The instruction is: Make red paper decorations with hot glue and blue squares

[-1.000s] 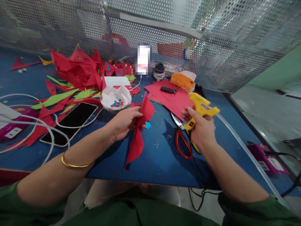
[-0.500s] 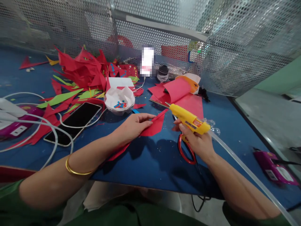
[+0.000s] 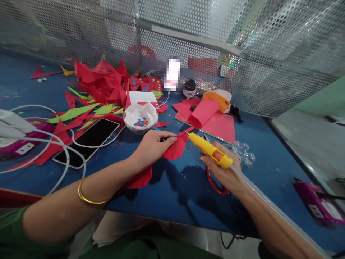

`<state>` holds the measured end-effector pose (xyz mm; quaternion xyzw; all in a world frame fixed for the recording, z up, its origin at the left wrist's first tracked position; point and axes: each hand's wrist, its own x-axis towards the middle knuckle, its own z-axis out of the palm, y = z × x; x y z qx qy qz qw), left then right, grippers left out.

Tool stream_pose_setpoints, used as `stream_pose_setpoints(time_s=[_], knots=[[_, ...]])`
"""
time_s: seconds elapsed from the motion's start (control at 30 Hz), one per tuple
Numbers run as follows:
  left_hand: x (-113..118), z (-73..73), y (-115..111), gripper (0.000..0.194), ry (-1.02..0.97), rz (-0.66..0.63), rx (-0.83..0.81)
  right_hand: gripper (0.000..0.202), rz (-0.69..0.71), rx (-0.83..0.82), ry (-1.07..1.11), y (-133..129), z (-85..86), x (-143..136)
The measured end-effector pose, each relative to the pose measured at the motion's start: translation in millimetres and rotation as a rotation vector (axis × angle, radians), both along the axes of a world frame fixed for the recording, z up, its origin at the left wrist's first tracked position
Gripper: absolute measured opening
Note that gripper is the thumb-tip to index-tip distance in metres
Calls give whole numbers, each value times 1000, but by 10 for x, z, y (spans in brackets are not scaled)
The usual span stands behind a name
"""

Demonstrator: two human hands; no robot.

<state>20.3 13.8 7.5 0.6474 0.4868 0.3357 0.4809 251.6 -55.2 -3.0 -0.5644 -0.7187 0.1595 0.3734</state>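
Note:
My left hand (image 3: 153, 146) pinches a folded piece of red paper (image 3: 176, 148) between thumb and fingers, above the blue table. More of the red paper shows below my left wrist. My right hand (image 3: 225, 172) is wrapped round a yellow hot glue gun (image 3: 210, 149) with a long clear glue stick (image 3: 277, 208) out of its back. The gun's metal nozzle is at the upper right edge of the red paper; whether it touches I cannot tell. Under my right hand lies a pair of scissors with red handles (image 3: 215, 183), partly hidden.
A paper-lined bowl (image 3: 138, 127) holds small blue and red bits. Behind it is a heap of red paper scraps (image 3: 99, 79). A phone (image 3: 87, 142) and white cables lie left. Rolled red paper (image 3: 205, 112) rests at back right, near a purple power strip (image 3: 318, 201).
My right hand has brought the glue gun's nozzle down and left to the red paper's edge. The left hand keeps its hold. The whole view has shifted slightly.

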Motion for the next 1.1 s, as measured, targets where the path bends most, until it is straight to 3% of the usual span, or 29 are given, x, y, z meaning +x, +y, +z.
stream_pose_setpoints(time_s=[1.1], knots=[[-5,16,2,33,76,7,38,33,-29,-6,-138,-6,45,-18]])
